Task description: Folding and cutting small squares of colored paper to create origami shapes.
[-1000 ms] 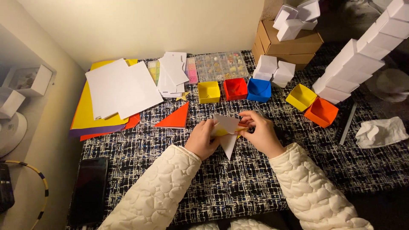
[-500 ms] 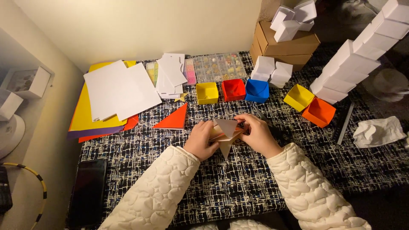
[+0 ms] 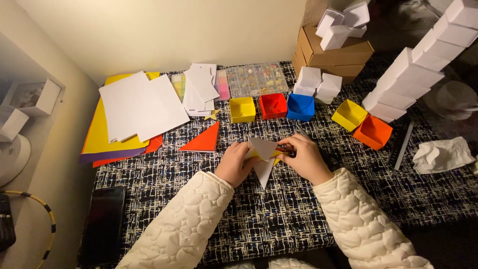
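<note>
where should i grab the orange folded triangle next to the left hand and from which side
Take the orange folded triangle by its long bottom edge, coming from the near side beside the left hand. It lies flat on the patterned tablecloth, so probably slide a fingertip under that edge and pinch. The top narrows to a point, and the paper stack crowds its left.

Top flap of paper piece (image 3: 262,158) now raised

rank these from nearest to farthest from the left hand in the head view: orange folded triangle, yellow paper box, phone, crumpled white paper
Measured from the left hand:
1. Orange folded triangle, just up and to its left.
2. Yellow paper box, straight beyond it, in the row of boxes.
3. Phone, at the near left table edge.
4. Crumpled white paper, far right, past the right hand.
</note>
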